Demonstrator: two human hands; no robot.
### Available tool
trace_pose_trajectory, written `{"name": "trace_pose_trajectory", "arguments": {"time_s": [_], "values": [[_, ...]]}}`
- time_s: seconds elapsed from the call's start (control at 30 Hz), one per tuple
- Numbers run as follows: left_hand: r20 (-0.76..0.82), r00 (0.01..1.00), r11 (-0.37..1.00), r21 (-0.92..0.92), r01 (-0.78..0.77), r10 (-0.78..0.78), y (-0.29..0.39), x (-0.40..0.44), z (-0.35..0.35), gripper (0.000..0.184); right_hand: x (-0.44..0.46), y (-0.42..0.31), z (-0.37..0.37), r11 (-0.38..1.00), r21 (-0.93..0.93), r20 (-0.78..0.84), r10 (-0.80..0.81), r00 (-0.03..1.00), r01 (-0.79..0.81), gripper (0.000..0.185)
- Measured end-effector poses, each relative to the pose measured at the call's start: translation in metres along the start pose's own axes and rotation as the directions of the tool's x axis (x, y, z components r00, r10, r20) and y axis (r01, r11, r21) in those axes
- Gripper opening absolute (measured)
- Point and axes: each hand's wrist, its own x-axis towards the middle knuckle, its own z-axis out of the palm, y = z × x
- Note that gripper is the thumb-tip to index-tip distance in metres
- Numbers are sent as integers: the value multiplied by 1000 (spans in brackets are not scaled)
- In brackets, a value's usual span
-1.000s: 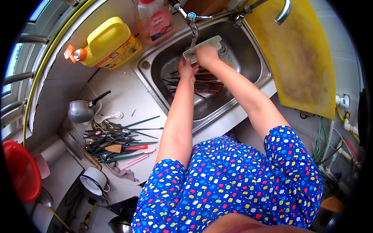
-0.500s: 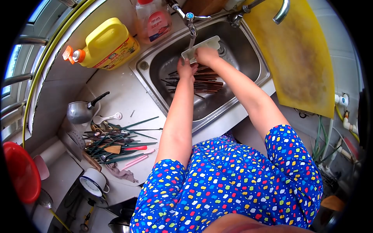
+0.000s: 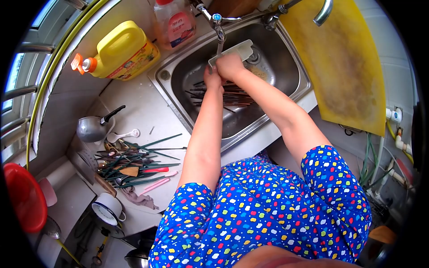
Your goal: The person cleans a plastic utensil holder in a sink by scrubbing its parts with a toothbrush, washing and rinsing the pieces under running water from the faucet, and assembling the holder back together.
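A pale, box-like container (image 3: 243, 50) is held tilted under the tap (image 3: 218, 27) inside the metal sink (image 3: 286, 67). My left hand (image 3: 212, 78) is closed on its near left end, thumb at the edge. My right hand (image 3: 230, 66) reaches over the container's left part with curled fingers; their tips are hidden, and so is anything they hold. Below both hands, dark and reddish-brown chopsticks (image 3: 239, 99) lie on the sink bottom, partly covered by my left hand and wrist.
Green sticks and utensils (image 3: 129, 163) are piled on the counter left of my arm, beside a small grey pot (image 3: 91, 129) and a white mug (image 3: 107, 209). A yellow jug (image 3: 127, 53) and a clear bottle (image 3: 176, 27) stand behind. A yellow board (image 3: 335, 62) leans at right.
My right hand has moved left and down along the container, closer to my left hand, uncovering more of its right end. My left hand has hardly moved.
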Motion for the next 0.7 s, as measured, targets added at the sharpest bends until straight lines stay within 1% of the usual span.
{"name": "trace_pose_trajectory", "arguments": {"time_s": [0.03,0.07,0.1,0.13,0.17,0.2,0.23,0.27,0.3,0.33,0.37,0.43,0.47,0.5,0.53,0.57,0.6,0.63,0.67,0.7], "values": [[10,1000,998,-60,-26,27,-1,1,0,41,-2,-1,1,997,63,-15,-35,999,36,21],[12,1000,998,-60,-27,28,-2,2,-2,41,-2,9,0,988,149,59,-38,998,29,23],[13,1000,1000,16,24,-25,2,-1,-4,43,4,21,8,983,182,123,14,992,-37,22],[9,997,993,93,75,-76,6,-5,-6,46,5,30,6,981,179,139,47,989,-72,22],[10,997,993,91,70,-71,10,-9,-4,46,5,39,3,979,174,152,81,985,-108,23],[-11,998,991,114,69,-69,13,-13,-2,47,-6,42,-16,976,193,118,76,990,-98,23],[-35,997,988,135,73,-69,13,-16,-2,48,-13,51,-24,960,269,72,60,996,-78,24],[-39,997,989,127,77,-73,2,-6,-8,48,-27,52,-46,940,327,56,85,995,-99,24],[-62,955,865,443,-234,290,-16,13,-18,51,-39,60,-56,922,372,29,104,994,-107,25],[35,794,550,703,-451,606,-12,13,-17,54,-53,67,-68,888,440,60,122,991,-136,27],[36,793,551,700,-455,608,-9,11,-18,54,-64,75,-68,889,437,56,122,991,-135,27],[192,761,211,893,-397,619,35,-36,-9,67,-78,86,-64,819,539,-37,255,966,-196,28],[191,764,212,894,-394,616,38,-35,-10,67,-78,86,-62,826,503,2,295,956,-255,26],[351,715,54,878,-476,604,40,-32,-12,68,-74,83,-56,826,500,15,291,957,-259,26],[509,644,-108,824,-556,571,42,-31,-13,70,-68,80,-45,867,424,16,280,960,-260,25],[509,641,-108,824,-557,574,46,-29,-13,70,-59,77,-35,903,343,13,270,963,-258,24],[519,682,-119,832,-543,514,49,-29,-14,68,-50,70,-21,910,318,-34,290,956,-265,21],[528,721,-134,837,-530,448,50,-28,-13,66,-42,60,-15,909,273,-59,341,938,-313,21],[534,719,-137,834,-534,445,48,-29,-13,66,-33,58,1,921,223,-71,341,937,-318,20],[543,706,-194,834,-517,455,47,-30,-15,65,-28,52,10,941,181,-6,292,956,-286,20]]}}
